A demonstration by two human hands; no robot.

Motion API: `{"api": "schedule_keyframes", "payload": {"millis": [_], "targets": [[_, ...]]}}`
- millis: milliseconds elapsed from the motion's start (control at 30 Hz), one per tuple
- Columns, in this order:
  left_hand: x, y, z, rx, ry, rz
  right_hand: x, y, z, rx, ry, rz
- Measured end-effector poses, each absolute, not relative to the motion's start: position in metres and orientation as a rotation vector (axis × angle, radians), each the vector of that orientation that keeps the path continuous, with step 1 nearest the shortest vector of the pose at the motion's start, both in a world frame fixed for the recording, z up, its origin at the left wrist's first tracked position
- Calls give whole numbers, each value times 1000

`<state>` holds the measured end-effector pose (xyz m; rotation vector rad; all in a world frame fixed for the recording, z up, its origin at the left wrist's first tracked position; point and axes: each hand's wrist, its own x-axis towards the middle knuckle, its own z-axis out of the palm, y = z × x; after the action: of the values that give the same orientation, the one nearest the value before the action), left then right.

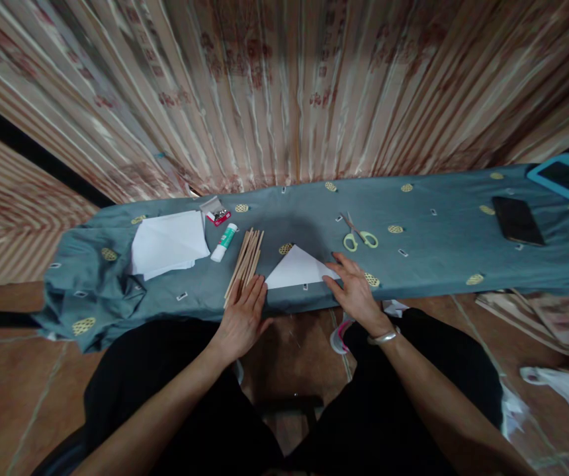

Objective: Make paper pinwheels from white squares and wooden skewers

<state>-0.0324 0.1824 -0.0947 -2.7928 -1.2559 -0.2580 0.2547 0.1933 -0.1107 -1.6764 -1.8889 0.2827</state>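
Low across the view runs the counter [438,258], draped in a grey-blue cloth, its near edge just beyond the person's knees and a curtain [284,86] right behind its far edge. Both forearms reach forward from the lap. The left hand [242,317] lies flat, palm down, at the near edge, fingers [255,294] spread a little, their tips at the left corner of the folded paper triangle [297,270] and beside the bundle of wooden sticks [245,261]. The right hand [356,291], a bracelet at its wrist, presses flat on the triangle's right corner, fingers loosely splayed, gripping nothing. A stack of white paper [168,244] lies well to the left, a glue stick [225,241] next to it. Scissors [358,235] lie just beyond the right hand. Bare cloth stretches rightward to a phone [517,220] and a blue-framed tablet [567,175].
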Motion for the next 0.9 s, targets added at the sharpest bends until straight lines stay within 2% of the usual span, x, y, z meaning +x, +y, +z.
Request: {"api": "schedule_keyframes", "payload": {"millis": [300, 633, 767, 900], "targets": [[-42, 182, -93, -2778, -1255, -233, 259, 195, -118, -1660, -1858, 284], [-29, 188, -96, -2773, -1352, -361, 254, 196, -108, -1683, -1833, 349], [-24, 196, -97, -2827, -1388, -498, 252, 198, -108, -1589, -1734, 436], [-20, 207, -95, -2905, -1587, -794, 252, 205, -106, -1515, -1551, 583]]}}
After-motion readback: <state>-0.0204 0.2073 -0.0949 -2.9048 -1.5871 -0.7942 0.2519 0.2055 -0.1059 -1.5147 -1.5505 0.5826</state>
